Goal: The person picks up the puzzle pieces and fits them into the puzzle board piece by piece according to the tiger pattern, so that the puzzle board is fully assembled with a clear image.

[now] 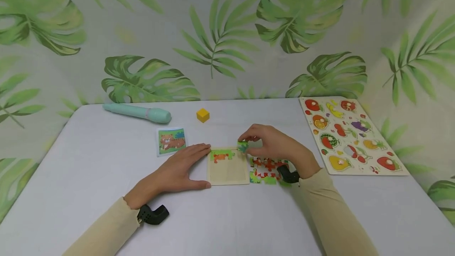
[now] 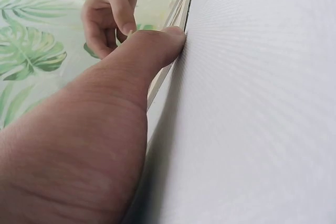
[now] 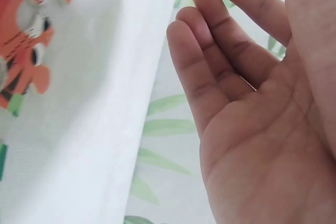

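Note:
In the head view, a shallow wooden puzzle tray (image 1: 229, 174) lies mid-table, with a few joined green and orange pieces (image 1: 219, 156) along its top edge. My left hand (image 1: 179, 169) rests at the tray's left side, fingers near the top corner and thumb near the bottom one. Over the tray's top right corner, my right hand (image 1: 271, 143) pinches a green jigsaw piece (image 1: 243, 146) between thumb and fingertips. Several loose orange and green pieces (image 1: 269, 165) lie right of the tray, partly beneath the right wrist. The right wrist view shows the other fingers loosely bent.
A tiger picture card (image 1: 172, 141) lies beyond the left hand. Behind it is a teal pen-shaped object (image 1: 136, 112), with a yellow cube (image 1: 203, 115) to its right. A fruit peg board (image 1: 350, 135) covers the table's right side. Leaf-print cloth (image 1: 227, 31) hangs at the back.

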Available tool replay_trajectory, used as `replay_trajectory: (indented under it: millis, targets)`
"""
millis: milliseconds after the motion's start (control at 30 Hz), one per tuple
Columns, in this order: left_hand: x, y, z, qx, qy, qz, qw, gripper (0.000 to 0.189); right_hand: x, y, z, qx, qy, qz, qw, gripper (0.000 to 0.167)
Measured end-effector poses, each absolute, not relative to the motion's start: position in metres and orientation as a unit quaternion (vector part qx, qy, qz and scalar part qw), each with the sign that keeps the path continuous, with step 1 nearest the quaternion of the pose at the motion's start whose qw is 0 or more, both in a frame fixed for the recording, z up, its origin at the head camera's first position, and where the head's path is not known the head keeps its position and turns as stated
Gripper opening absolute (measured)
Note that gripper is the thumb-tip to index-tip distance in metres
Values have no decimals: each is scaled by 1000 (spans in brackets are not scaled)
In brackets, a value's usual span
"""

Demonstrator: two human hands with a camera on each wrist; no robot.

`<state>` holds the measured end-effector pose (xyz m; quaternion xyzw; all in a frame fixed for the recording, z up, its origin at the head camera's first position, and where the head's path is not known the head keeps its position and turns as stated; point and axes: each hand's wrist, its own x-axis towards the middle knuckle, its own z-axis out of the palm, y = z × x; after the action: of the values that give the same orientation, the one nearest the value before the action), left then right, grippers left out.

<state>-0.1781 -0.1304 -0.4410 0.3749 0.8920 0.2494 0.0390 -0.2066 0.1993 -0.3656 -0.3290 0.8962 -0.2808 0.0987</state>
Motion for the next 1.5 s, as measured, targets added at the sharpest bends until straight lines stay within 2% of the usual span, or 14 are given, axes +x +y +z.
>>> replay_trajectory:
  millis: [367,600,1133,1500]
  targets:
    - [-175,-138,-440,363,898,246,32,98,-211,188,-368,-338,896,-270,96,33]
    - [-175,-138,-437,364,897,250,32,97,-210,181,-373,-317,901,-272,118,32]
    - [-179,-133,-442,375,892,251,34,98,-207,173,-384,-303,920,-211,130,33]
    - [-180,-129,-442,378,890,252,34,98,-206,174,-384,-313,926,-174,121,32]
